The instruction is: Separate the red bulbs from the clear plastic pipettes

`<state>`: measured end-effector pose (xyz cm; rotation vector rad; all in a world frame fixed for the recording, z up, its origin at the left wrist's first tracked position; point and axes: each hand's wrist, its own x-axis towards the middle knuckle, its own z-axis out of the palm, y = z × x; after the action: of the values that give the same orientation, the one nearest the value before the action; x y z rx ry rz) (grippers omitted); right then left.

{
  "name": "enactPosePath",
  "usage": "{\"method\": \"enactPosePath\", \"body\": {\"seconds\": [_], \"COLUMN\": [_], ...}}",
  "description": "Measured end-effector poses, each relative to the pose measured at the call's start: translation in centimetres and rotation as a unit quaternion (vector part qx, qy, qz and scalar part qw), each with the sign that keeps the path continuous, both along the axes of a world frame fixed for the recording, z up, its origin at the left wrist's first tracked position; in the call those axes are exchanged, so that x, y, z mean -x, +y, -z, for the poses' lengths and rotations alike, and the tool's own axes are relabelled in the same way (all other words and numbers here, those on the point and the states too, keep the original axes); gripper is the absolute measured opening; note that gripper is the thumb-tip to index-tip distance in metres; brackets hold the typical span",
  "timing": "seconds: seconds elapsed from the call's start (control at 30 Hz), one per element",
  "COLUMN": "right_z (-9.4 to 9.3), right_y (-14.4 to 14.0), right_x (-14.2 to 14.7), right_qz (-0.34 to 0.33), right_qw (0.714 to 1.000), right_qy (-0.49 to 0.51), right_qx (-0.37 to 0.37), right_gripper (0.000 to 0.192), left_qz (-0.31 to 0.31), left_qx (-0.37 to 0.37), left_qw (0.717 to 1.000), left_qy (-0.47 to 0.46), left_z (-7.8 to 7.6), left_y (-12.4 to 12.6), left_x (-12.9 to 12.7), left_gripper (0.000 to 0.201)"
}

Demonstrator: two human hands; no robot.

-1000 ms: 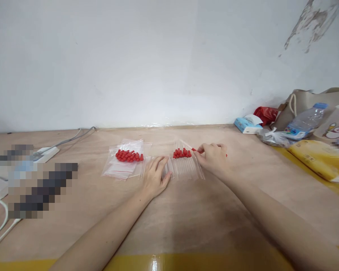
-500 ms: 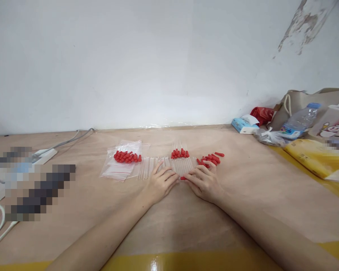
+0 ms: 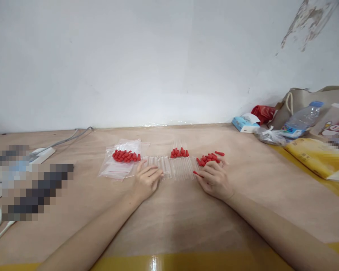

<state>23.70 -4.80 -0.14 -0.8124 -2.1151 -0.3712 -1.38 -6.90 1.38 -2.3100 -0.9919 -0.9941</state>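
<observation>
Nearest to us runs the glossy yellow strip (image 3: 169, 262) along the front edge of the table (image 3: 186, 218), and beyond it lies a broad stretch of bare brown surface between our two forearms, with nothing on it. Our left hand (image 3: 145, 180) rests with the fingers loosely curled and spread, the fingertips touching the left end of the row of clear tubes (image 3: 172, 168); we cannot tell whether it actually grips one. Our right hand (image 3: 214, 178) sits at the right end of that row, fingers bent inward, pinching a single red cap (image 3: 197, 173) at its fingertips. The tubes lie side by side flat on the table, spanning the gap between the two hands. Just behind the right hand is a loose heap of red caps (image 3: 209, 158), touching or nearly touching its knuckles, and behind the middle of the row a smaller cluster of caps (image 3: 179, 153). To the left, just beside the left hand, a clear zip bag (image 3: 121, 163) holds more red pieces. Further left are a white cable (image 3: 62, 141) and blurred items near the left edge. On the far right, well apart from the hands, a yellow packet (image 3: 316, 158), a water bottle (image 3: 301, 121) and a beige bag (image 3: 307, 101) crowd the corner against the white wall (image 3: 158, 64).
</observation>
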Motion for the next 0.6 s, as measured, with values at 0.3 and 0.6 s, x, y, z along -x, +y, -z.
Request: {"method": "enactPosePath", "body": {"seconds": [0.3,0.6], "right_z": [0.0,-1.0], "right_y": [2.5,2.3], "right_x": [-1.6,-3.4], "right_qz": [0.016,0.055], "right_qw": [0.978,0.991], "right_qy": [0.193,0.088], "right_qx": [0.074,0.079], "right_gripper": [0.029,0.011], "left_qz": [-0.066,-0.044], "left_qx": [0.074,0.129], "left_qw": [0.994,0.987], "left_qy": [-0.044,-0.082], "left_z": [0.6,0.8], "left_y": [1.4,2.8], "left_x": [-0.6,-1.6], "left_gripper": [0.046,0.021]}}
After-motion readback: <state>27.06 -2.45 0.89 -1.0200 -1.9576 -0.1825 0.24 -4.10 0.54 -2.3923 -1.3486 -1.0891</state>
